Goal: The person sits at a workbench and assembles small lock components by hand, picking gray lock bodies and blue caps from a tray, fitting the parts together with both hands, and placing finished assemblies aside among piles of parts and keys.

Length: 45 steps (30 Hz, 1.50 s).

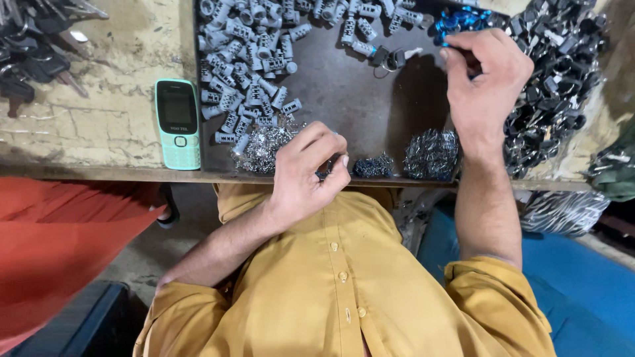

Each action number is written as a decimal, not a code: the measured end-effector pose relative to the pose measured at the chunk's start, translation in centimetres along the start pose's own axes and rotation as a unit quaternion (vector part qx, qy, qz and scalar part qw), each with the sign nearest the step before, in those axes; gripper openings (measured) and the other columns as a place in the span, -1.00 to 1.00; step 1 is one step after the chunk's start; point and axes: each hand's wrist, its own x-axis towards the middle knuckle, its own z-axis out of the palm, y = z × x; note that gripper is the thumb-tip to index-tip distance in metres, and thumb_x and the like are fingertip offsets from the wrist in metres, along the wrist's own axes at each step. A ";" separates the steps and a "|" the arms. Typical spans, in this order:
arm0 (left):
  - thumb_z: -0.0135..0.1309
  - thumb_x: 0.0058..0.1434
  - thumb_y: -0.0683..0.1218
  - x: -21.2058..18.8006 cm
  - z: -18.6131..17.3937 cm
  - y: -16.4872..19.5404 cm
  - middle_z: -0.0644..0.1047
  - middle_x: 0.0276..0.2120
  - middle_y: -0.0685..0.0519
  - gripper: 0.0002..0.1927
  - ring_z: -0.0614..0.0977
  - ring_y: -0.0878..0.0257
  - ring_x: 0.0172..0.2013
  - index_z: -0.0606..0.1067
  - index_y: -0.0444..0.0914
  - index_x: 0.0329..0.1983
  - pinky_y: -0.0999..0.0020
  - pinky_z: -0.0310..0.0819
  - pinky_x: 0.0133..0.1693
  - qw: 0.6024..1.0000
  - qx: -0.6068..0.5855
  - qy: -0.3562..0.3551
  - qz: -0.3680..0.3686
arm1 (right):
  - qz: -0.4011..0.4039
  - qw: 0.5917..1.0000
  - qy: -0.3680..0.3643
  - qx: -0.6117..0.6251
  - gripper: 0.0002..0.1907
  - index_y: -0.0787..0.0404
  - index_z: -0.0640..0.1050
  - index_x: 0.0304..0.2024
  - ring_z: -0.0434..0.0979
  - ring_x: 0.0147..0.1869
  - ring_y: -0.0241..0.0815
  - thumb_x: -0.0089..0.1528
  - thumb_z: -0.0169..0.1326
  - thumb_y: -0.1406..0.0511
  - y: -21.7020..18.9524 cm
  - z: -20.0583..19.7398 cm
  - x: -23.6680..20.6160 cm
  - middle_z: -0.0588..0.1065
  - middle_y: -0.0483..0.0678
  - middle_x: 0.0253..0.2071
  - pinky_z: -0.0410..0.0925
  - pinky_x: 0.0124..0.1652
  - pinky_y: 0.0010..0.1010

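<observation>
A small dark metal part sits pinched in the fingers of my left hand, held just over the near edge of the dark tray, between the heap of shiny wire rings and a little dark clump of springs; my fingers are curled tightly round it, so I cannot tell exactly what it is. My right hand is stretched to the far side, its fingers half closed and bent down into the pile of black keys, just beside a few blue rings; whether they have already caught anything I cannot tell. Judging by how things lie, a good deal remains: a large spread of grey lock cylinders fills the far left of the tray, loose and unsorted, and one key with a ring lies alone near them. A second bundle of silver rings rests by my right wrist. On the bench to the left lies a green mobile phone, with more keys in the far corner.
</observation>
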 end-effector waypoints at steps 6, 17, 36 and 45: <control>0.17 0.20 -0.27 0.3 -0.1 0.7 0.46 -0.30 0.02 -0.88 0.54 0.24 -0.38 0.49 -0.28 -0.23 0.38 0.42 -0.34 0.999 -0.033 -0.035 0.017 | 0.187 0.951 -0.007 0.244 -0.81 0.34 0.57 -0.03 0.63 -0.32 -0.34 0.38 0.05 0.61 -3.0 -0.3 -4.0 0.57 -0.01 -0.20 0.43 -0.39 -0.55; 0.23 0.27 -0.30 -0.2 0.8 1.0 0.52 -0.24 -0.01 -0.85 0.58 0.18 -0.27 0.49 -0.32 -0.17 0.36 0.47 -0.26 0.987 -0.133 -0.079 0.043 | 0.296 0.809 -0.005 0.508 -0.67 0.47 0.54 0.10 0.53 -0.02 -0.29 0.27 0.16 0.61 -10.5 1.4 -10.4 0.49 0.06 -0.04 0.41 -0.01 -0.57; 0.14 0.29 -0.32 0.8 0.7 1.4 0.54 -0.18 0.14 -0.80 0.54 0.46 -0.13 0.52 -0.31 -0.04 0.53 0.47 -0.02 0.875 -0.397 -0.131 -0.244 | 0.027 0.996 0.000 0.091 -0.53 0.19 0.61 0.04 0.42 -0.14 -0.15 0.10 0.44 0.43 -11.7 1.2 -8.4 0.39 -0.06 -0.13 0.35 -0.20 -0.44; 0.20 0.29 -0.28 0.2 -1.4 -0.2 0.56 -0.18 0.09 -0.86 0.57 0.39 -0.14 0.55 -0.32 -0.10 0.51 0.44 -0.05 0.977 -0.175 -0.060 -0.102 | 0.070 0.992 -0.091 -0.053 -0.50 0.24 0.60 0.14 0.52 -0.14 -0.10 0.15 0.41 0.38 -5.0 0.3 -0.6 0.45 0.02 -0.13 0.41 -0.21 -0.32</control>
